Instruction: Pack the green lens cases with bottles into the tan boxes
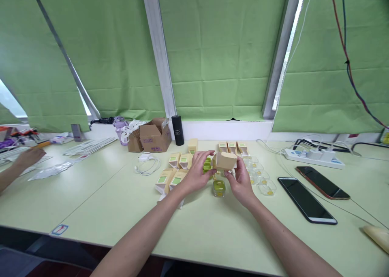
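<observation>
My right hand (240, 177) is closed round a small tan carton (225, 160), held just above the table with its open end facing left. My left hand (198, 171) pinches a green item (207, 165) at that open end. Below them a small clear jar with green contents (219, 188) stands on the pale green table (91, 204). Several tan cartons with green labels (173, 171) lie left of my hands, and three more (232, 147) stand behind. Clear plastic cups with yellow bits (261, 179) lie in a row to the right.
Two phones (306, 199) lie at the right, with a white power strip (313, 155) behind. A black cylinder (178, 130), brown cardboard boxes (154, 136) and a white cable (148, 163) sit at the back. Another person's hand (28, 157) rests far left.
</observation>
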The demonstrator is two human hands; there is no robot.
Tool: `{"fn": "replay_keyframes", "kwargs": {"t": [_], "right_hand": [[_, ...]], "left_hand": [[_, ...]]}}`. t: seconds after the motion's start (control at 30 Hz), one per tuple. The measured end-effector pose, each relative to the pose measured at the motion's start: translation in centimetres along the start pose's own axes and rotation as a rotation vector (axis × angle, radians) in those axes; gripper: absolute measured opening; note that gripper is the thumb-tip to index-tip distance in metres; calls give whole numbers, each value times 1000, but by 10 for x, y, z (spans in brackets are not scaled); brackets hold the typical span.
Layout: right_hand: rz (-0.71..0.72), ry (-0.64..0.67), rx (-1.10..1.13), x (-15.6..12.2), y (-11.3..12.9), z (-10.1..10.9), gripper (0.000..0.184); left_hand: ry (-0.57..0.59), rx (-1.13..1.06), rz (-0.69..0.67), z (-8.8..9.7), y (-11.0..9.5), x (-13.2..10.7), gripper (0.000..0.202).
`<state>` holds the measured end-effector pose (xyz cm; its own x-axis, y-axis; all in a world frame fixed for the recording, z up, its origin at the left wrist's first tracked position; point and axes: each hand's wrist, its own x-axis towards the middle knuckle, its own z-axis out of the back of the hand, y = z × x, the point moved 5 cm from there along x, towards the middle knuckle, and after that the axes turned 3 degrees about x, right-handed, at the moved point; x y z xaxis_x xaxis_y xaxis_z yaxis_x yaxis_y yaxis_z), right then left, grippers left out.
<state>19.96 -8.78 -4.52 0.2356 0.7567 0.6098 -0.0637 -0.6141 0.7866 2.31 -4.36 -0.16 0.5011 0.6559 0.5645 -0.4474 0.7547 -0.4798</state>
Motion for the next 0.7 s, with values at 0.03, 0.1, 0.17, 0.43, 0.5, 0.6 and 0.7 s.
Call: {"fn": "replay_keyframes", "kwargs": {"t": [0.03, 0.1, 0.17, 0.43, 0.5, 0.6, 0.7], "right_hand": [[36, 9, -52, -1, 2, 0, 48], [136, 44, -154, -3, 7, 0, 47], [264, 95, -250, -6, 15, -3, 51], [568, 153, -453, -18, 26, -10, 64], [566, 127, -466, -17, 25, -8, 66], [536, 72, -478, -14, 23, -4, 67], [501, 25, -513, -11, 19, -1, 62]], "left_hand": [[-13, 5, -7, -1, 0, 0, 58], [-47, 32, -32, -1, 1, -1, 55], [-97, 75, -83, 0, 2, -5, 54], [-219, 305, -246, 3, 7, -27, 58], [-246, 349, -275, 4, 8, -31, 53], [-282, 381, -325, 4, 9, -35, 51], [-315, 383, -334, 6, 10, -37, 51]]}}
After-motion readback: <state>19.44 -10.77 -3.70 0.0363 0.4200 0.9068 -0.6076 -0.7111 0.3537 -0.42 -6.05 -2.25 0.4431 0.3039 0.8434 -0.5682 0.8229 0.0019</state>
